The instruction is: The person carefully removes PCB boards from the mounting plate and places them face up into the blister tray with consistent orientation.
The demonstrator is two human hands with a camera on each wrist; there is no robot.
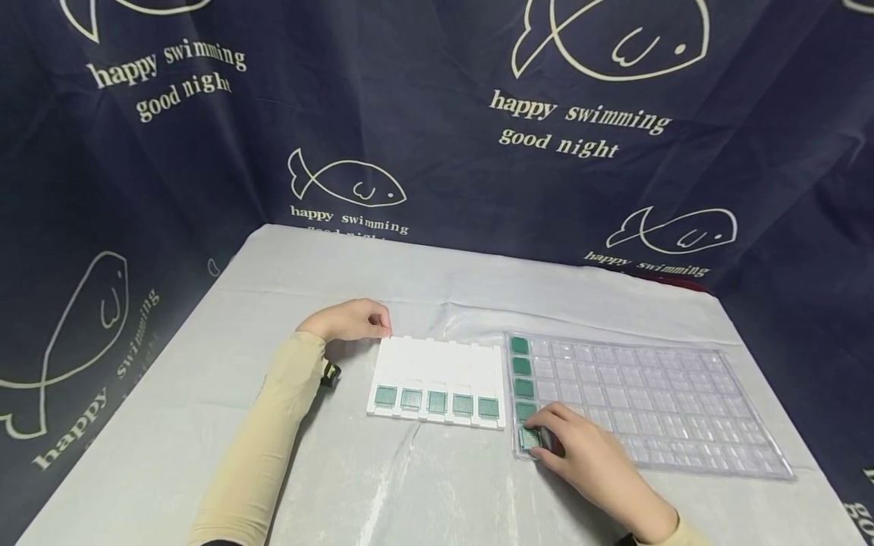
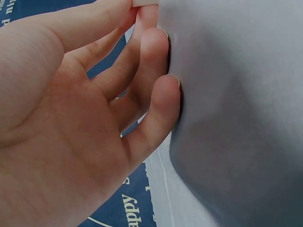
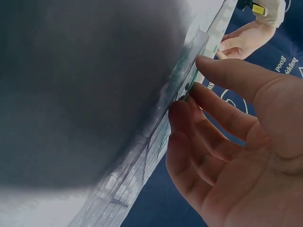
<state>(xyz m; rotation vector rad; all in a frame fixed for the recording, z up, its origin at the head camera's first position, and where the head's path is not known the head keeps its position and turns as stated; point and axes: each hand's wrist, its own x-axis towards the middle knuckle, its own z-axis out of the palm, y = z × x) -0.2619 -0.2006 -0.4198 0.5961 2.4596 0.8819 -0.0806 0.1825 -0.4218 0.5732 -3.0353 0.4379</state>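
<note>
A white slotted plate [image 1: 437,364] lies on the table with a row of small green circuit boards [image 1: 437,402] along its near side. My left hand [image 1: 351,320] pinches the plate's far left corner; the left wrist view shows thumb and forefinger meeting at a white edge [image 2: 144,3]. To the right, a clear compartment tray [image 1: 635,402] has green boards [image 1: 523,388] down its leftmost column. My right hand [image 1: 590,459] holds the nearest green board [image 1: 529,438] between thumb and fingers, at that column's near compartment. The right wrist view shows the board edge-on, partly hidden.
The plate and tray stand side by side with a narrow gap on a table with a pale cloth [image 1: 328,470]. Dark blue curtains [image 1: 464,189] with fish prints hang behind and at the sides. Dark straps show at both wrists.
</note>
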